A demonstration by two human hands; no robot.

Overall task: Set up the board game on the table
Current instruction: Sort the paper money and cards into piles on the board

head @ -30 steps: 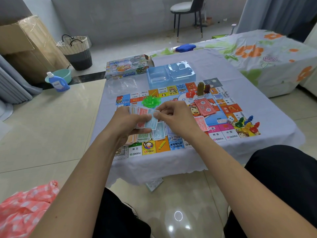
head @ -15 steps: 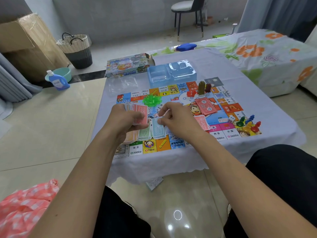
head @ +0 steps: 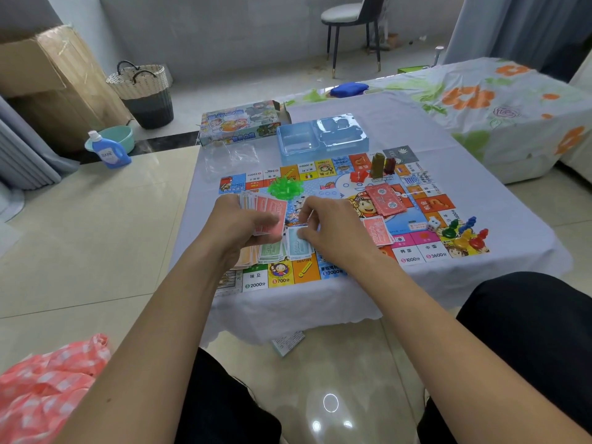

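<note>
A colourful game board [head: 426, 205] lies on a table with a pale cloth [head: 400, 123]. My left hand [head: 238, 224] grips a fan of play-money notes [head: 267, 214], red ones on top. My right hand [head: 333, 229] pinches a blue note [head: 299, 246] lying on a blue pile on the board. Green and orange note piles [head: 267, 251] lie beside it, partly hidden under my left hand. Red notes [head: 386, 200], green plastic houses [head: 286, 186], tall building pieces [head: 378, 165], a die [head: 434, 224] and coloured pawns [head: 464, 233] sit on the board.
A blue plastic insert tray [head: 322, 137] and the game box [head: 238, 123] stand at the table's far side, with clear plastic bags [head: 230, 157] near them. A paper leaflet [head: 286, 342] lies on the floor under the table edge. A flowered bed [head: 480, 100] is at right.
My right hand has carried a blue note from the fan in my left hand down onto the blue pile on the board. My left hand has kept holding the fan.
</note>
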